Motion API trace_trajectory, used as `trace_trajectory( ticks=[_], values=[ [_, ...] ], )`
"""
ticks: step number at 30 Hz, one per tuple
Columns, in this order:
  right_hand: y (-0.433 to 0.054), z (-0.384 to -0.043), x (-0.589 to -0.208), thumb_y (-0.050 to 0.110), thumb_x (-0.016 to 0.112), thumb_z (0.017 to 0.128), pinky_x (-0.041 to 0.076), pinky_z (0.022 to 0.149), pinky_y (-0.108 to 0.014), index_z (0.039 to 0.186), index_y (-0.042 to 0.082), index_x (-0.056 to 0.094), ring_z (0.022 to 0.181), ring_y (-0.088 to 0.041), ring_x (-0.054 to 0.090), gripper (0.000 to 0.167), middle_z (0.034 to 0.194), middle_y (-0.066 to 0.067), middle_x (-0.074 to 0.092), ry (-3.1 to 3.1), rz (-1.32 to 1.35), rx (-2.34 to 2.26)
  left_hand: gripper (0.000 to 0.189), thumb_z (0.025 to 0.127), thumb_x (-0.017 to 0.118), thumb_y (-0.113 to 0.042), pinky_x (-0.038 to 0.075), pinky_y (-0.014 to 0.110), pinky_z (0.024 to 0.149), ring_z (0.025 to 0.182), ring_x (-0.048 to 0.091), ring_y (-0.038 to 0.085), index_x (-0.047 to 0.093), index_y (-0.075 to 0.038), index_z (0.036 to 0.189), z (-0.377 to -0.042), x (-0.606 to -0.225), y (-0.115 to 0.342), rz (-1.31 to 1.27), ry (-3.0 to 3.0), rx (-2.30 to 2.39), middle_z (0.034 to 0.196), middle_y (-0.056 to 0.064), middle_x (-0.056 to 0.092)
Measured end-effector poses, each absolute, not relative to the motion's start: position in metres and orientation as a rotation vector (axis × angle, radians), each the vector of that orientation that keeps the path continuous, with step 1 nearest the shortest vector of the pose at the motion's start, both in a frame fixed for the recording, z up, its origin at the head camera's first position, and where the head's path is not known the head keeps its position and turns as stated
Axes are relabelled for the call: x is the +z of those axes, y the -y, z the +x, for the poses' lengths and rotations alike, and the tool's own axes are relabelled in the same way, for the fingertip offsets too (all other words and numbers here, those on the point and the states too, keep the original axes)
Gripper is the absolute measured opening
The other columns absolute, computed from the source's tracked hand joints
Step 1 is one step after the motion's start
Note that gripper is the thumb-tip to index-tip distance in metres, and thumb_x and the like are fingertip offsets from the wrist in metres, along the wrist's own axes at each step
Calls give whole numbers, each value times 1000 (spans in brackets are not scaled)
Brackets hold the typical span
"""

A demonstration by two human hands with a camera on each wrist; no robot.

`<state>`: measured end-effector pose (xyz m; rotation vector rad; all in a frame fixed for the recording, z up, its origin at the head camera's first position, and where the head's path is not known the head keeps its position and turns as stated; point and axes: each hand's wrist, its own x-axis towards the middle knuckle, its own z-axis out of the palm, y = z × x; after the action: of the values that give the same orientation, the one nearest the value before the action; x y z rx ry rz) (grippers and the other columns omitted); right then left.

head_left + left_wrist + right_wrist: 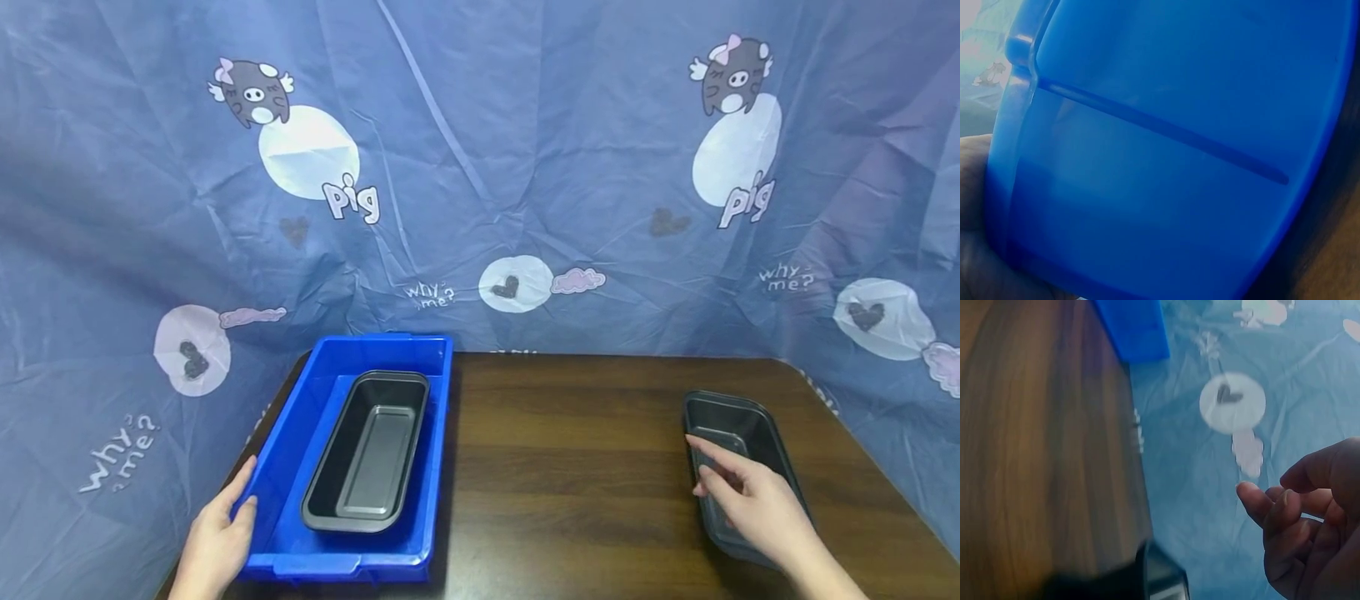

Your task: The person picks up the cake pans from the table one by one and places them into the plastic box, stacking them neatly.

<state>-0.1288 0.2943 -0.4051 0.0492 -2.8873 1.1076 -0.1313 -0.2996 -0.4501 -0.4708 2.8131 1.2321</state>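
My left hand [217,533] holds the left rim of a blue plastic bin [390,569]. In the left wrist view, that hand [979,250] sits at the edge of the bin's ribbed wall [1166,206]. A dark loaf pan [378,458] lies inside the bin, upright and bare inside. My right hand [757,504] hovers over a second dark loaf pan [738,408] at the right of the table, covering part of it. Its fingers are loosely bent with nothing between them. In the right wrist view, the hand [1310,531] appears apart from the pan's blurred corner [1163,575].
A brown wooden table [562,467] stretches between the bin and the right pan. Behind and along both sides hangs a blue cloth [465,167] printed with pigs, hearts and words; the table's back edge meets it.
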Motion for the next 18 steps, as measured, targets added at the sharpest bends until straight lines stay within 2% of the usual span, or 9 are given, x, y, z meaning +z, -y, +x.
trace_trajectory(
  ticks=[6,10,13,18],
  values=[
    [-328,-122,-411,28,49,103,39,42,-27,145,8,47,48,-11,49,47,80,1,71,2902,-26,928,58,101,33,-5,19,66,111,139,20,53,15,-7,156,-130,-452,301,-460,-2837,1220,152,33,20],
    [-348,-119,-416,30,47,103,32,43,-28,144,3,47,50,-12,42,49,72,2,63,2923,-102,790,58,100,34,-4,20,66,110,138,22,53,18,-6,155,-129,-452,300,-456,-2862,1217,151,33,23],
    [-359,-119,-420,29,46,102,30,45,-29,143,-1,44,52,-14,42,51,71,1,58,2960,-180,716,58,99,35,-3,21,65,110,137,24,53,20,-5,155,-129,-453,300,-452,-2884,1219,150,34,25],
    [-377,-117,-426,24,49,100,33,50,-31,141,-8,40,58,-16,47,52,74,2,60,3037,-259,654,57,98,36,-2,22,65,110,136,25,53,22,-4,154,-128,-454,300,-438,-2908,1216,149,34,26]
  ],
)
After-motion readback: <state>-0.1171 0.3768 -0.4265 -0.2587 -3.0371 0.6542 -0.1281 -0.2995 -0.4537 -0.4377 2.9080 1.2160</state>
